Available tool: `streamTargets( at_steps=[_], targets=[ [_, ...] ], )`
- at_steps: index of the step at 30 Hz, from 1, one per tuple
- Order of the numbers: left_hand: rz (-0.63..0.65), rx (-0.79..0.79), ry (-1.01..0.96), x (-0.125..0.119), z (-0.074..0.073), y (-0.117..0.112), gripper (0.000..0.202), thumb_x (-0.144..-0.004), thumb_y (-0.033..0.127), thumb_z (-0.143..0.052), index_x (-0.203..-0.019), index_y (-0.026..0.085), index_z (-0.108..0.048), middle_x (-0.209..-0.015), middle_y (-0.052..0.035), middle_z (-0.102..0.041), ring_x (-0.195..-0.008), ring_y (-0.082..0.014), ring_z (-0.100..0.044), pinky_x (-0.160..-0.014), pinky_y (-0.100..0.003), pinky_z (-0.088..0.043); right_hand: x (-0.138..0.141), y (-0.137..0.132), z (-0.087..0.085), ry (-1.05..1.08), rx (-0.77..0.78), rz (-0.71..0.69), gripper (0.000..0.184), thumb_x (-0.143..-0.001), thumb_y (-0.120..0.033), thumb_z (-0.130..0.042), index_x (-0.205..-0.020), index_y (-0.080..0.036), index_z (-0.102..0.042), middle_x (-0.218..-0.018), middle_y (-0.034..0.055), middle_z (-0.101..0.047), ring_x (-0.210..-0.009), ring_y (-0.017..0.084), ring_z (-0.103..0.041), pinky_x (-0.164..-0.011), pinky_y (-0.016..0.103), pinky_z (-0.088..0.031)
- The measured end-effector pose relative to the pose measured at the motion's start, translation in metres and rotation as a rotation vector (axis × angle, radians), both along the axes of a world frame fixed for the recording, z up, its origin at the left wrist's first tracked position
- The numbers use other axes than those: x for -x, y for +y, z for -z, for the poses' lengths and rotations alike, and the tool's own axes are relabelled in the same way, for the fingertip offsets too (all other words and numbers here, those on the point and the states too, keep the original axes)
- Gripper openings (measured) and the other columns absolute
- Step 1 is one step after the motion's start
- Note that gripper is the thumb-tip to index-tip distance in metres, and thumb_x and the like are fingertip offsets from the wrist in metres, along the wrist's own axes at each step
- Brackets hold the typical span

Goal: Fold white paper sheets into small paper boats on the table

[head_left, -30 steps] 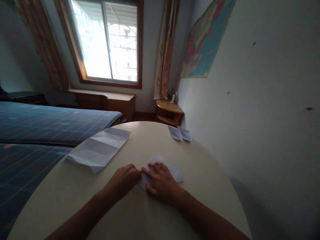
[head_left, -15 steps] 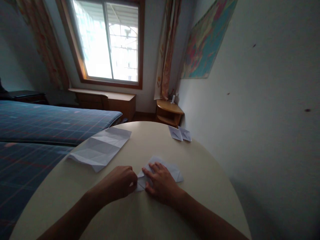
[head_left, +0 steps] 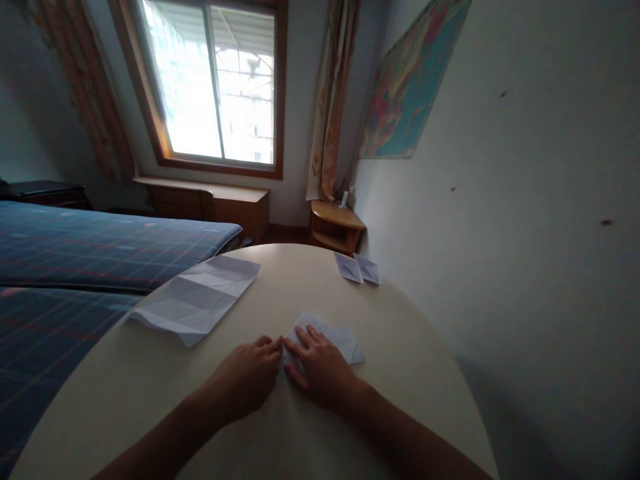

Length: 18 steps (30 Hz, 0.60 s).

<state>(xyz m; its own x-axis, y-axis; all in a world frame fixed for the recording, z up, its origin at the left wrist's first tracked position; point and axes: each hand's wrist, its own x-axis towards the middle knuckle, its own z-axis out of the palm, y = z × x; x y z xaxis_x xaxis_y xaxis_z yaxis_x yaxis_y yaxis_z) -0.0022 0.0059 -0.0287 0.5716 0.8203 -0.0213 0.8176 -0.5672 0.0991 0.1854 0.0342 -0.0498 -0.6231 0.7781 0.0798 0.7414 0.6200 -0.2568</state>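
A partly folded sheet of white paper [head_left: 343, 341] lies on the round cream table [head_left: 380, 407] in front of me. My right hand [head_left: 320, 367] rests flat on it with fingers spread, covering its middle. At the paper's left edge, my left hand [head_left: 253, 373] is closed, its fingertips gripping that edge close to the right hand's fingers. The left corner of the paper is hidden behind the left hand.
A larger creased white sheet [head_left: 200, 300] lies at the table's far left rim. Two small folded paper pieces [head_left: 357, 268] sit at the far right rim, near the wall [head_left: 525, 287]. Left of the table stands a bed with a blue plaid cover [head_left: 100, 247].
My left hand has moved slightly right and turned, bringing the paper's left edge in towards my right hand. The right hand stays pressed on the paper. The view has shifted a little.
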Motion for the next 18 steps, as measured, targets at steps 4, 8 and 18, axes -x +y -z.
streamTargets(
  at_steps=[4,8,18],
  targets=[
    [0.021,-0.007,0.097,-0.013,-0.003,-0.006,0.036,-0.086,0.009,-0.043,-0.112,0.012,-0.068,-0.138,-0.0177,-0.054,-0.113,-0.0291,-0.057,-0.089,-0.044,-0.055,-0.012,0.007,0.004,0.057,0.046,-0.043,0.058,-0.091,-0.044,-0.053,-0.143,-0.018,-0.048,-0.151,0.0157,-0.04,-0.141,0.033,-0.033,-0.115,0.046,-0.031],
    [-0.02,0.004,0.106,-0.02,-0.008,-0.009,0.034,-0.093,0.019,-0.041,-0.113,0.013,-0.068,-0.137,-0.0185,-0.055,-0.117,-0.0294,-0.056,-0.093,-0.045,-0.053,-0.032,0.02,-0.001,0.067,0.034,-0.09,0.053,-0.091,-0.038,-0.056,-0.138,-0.014,-0.053,-0.147,0.0149,-0.046,-0.137,0.027,-0.04,-0.114,0.037,-0.032],
    [-0.092,0.036,0.044,-0.023,-0.012,-0.008,0.036,-0.091,0.023,-0.044,-0.118,0.01,-0.063,-0.13,-0.0203,-0.058,-0.114,-0.0292,-0.057,-0.093,-0.045,-0.053,-0.101,0.06,-0.017,0.015,0.052,0.351,0.034,-0.08,-0.034,-0.07,-0.107,-0.014,-0.069,-0.11,0.012,-0.065,-0.101,0.022,-0.061,-0.09,0.03,-0.044]
  ],
)
